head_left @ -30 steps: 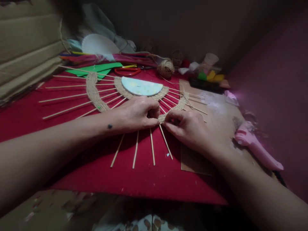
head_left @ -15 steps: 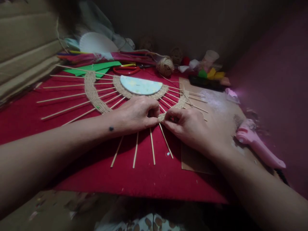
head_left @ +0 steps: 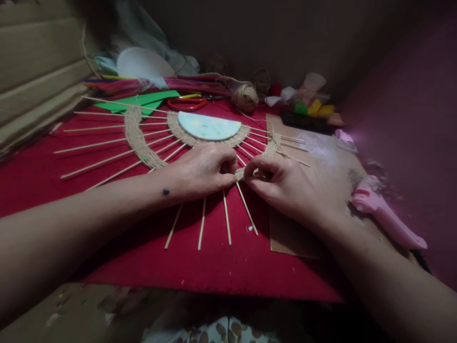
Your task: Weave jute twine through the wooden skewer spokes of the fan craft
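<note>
"Where's the stick-and-twine sunburst (head_left: 134, 131)?"
"Flat on the red tabletop (head_left: 250, 267), its pale blue half-moon panel (head_left: 209, 127) upper centre. Take that panel as the clock's middle."
"And the hands?"
"The left hand (head_left: 207, 169) lies at six o'clock, thumb and forefinger pinching the outer woven twine band (head_left: 240, 174). The right hand (head_left: 285, 183) is near four, thumb and forefinger curled close together beside that band; I can't tell if a strand is between them."
"What's around?"
"Twine ball (head_left: 245, 97) towards two, red-handled scissors (head_left: 187, 103) between ten and eleven, green sheets (head_left: 143, 101) near ten. Farther out at four, a pink glue gun (head_left: 387, 212) lies on the cardboard (head_left: 328, 159)."
</note>
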Demonstrator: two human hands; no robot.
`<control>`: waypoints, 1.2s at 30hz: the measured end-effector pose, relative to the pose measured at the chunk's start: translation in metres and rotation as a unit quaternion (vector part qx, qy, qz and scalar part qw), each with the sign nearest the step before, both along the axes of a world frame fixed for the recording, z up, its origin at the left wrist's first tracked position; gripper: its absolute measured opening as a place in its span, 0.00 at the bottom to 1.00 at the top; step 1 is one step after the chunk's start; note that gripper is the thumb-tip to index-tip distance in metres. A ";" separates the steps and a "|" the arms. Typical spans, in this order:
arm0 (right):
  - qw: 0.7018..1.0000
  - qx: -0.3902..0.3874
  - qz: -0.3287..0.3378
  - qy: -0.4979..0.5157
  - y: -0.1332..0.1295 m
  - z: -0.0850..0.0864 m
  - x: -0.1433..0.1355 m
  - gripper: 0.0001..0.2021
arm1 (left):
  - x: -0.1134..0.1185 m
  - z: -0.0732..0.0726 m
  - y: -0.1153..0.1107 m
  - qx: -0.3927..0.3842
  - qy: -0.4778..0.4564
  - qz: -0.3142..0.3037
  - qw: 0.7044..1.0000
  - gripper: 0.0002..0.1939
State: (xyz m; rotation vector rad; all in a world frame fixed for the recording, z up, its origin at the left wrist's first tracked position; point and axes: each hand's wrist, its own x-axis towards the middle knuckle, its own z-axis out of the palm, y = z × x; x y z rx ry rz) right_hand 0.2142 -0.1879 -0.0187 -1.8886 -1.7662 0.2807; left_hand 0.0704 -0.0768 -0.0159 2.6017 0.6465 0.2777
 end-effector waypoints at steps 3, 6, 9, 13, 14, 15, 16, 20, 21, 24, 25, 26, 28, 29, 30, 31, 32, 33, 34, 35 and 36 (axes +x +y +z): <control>1.000 0.003 0.013 -0.002 -0.001 -0.003 0.001 0.06 | 0.000 0.000 0.000 -0.003 0.001 -0.001 1.000 0.05; 1.000 0.000 0.015 -0.015 -0.001 -0.004 0.001 0.07 | -0.001 0.000 0.001 -0.030 -0.004 0.004 1.000 0.05; 0.999 -0.006 0.017 -0.029 -0.001 -0.004 0.001 0.07 | -0.003 0.001 0.004 -0.078 -0.013 -0.002 0.997 0.05; 0.999 -0.009 0.020 -0.044 -0.001 -0.003 0.001 0.07 | -0.005 0.002 0.006 -0.111 -0.009 -0.008 0.994 0.05; 0.999 -0.008 0.018 -0.046 -0.001 -0.003 0.000 0.07 | -0.005 0.003 0.005 -0.108 -0.007 -0.006 0.994 0.06; 0.999 -0.008 0.016 -0.049 -0.001 -0.002 0.000 0.07 | -0.004 0.003 0.005 -0.101 -0.007 -0.003 0.995 0.06; 0.999 -0.008 0.014 -0.051 -0.001 -0.002 0.000 0.07 | -0.004 0.003 0.004 -0.092 -0.007 0.001 0.996 0.06; 0.998 -0.009 0.010 -0.062 -0.001 -0.002 -0.001 0.07 | -0.001 0.000 0.001 -0.059 -0.015 0.006 0.998 0.06; 0.998 -0.010 0.010 -0.063 -0.001 -0.002 -0.001 0.07 | -0.001 0.000 0.000 -0.049 -0.014 0.006 0.999 0.06; 0.998 -0.014 0.016 -0.060 -0.001 -0.001 -0.001 0.07 | -0.001 -0.002 0.000 -0.019 -0.013 0.004 1.000 0.05; 0.998 -0.016 0.018 -0.059 -0.001 -0.001 -0.001 0.07 | -0.001 -0.003 0.000 -0.013 -0.012 0.002 1.000 0.05; 0.998 -0.019 0.019 -0.059 -0.001 -0.001 -0.001 0.07 | -0.001 -0.003 0.000 -0.011 -0.013 0.000 1.000 0.05; 0.998 -0.021 0.022 -0.061 -0.001 0.000 -0.001 0.07 | -0.001 -0.002 0.002 -0.023 -0.017 0.000 1.000 0.04; 0.998 -0.023 0.022 -0.062 -0.001 0.000 -0.001 0.07 | -0.002 -0.002 0.002 -0.038 -0.021 -0.001 0.999 0.05; 0.997 -0.025 0.023 -0.063 -0.001 0.001 -0.001 0.08 | -0.003 0.000 0.003 -0.058 -0.023 -0.003 0.998 0.05; 0.997 -0.026 0.025 -0.064 -0.001 0.001 -0.001 0.08 | -0.004 0.001 0.004 -0.080 -0.025 -0.007 0.996 0.05; 0.997 -0.027 0.026 -0.066 -0.001 0.002 -0.001 0.08 | -0.005 0.003 0.004 -0.099 -0.026 -0.010 0.995 0.06; 0.997 -0.028 0.027 -0.067 -0.001 0.002 -0.001 0.09 | -0.006 0.004 0.004 -0.111 -0.026 -0.012 0.993 0.07; 0.997 -0.030 0.029 -0.068 -0.001 0.003 -0.001 0.09 | -0.007 0.005 0.005 -0.113 -0.027 -0.010 0.993 0.08; 0.997 -0.030 0.030 -0.070 -0.002 0.003 -0.001 0.09 | -0.007 0.006 0.004 -0.106 -0.029 -0.005 0.994 0.09; 0.997 -0.029 0.031 -0.071 -0.002 0.004 -0.001 0.09 | -0.008 0.006 0.004 -0.095 -0.032 -0.001 0.995 0.09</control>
